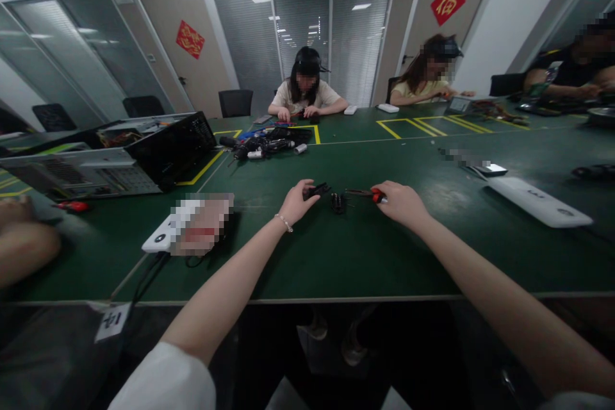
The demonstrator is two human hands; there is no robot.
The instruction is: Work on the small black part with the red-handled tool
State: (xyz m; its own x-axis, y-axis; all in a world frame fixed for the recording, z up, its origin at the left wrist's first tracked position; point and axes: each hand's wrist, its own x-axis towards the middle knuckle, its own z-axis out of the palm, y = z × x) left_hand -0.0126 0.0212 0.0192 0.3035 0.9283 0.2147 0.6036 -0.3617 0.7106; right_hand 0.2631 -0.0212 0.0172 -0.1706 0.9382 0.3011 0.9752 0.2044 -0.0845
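My left hand [298, 202] has its fingers closed round a small dark part [317, 190], whose exact kind I cannot make out. Red-handled pliers [361, 192] are gripped in my right hand [402, 202], their dark jaws pointing left toward the other hand. Between the two hands a small black piece with thin prongs or wires [338, 203] is on the green table [307, 256]. The pliers' tip is close to it; whether they touch is too small to tell.
An open computer case [163, 154] lies at the left. Black tools and cables [269, 143] are heaped farther back. White power banks [538, 202] flank me, one under a blurred item. A red-handled tool [72, 206] lies near a neighbour's arm [24, 243]. People sit across the table.
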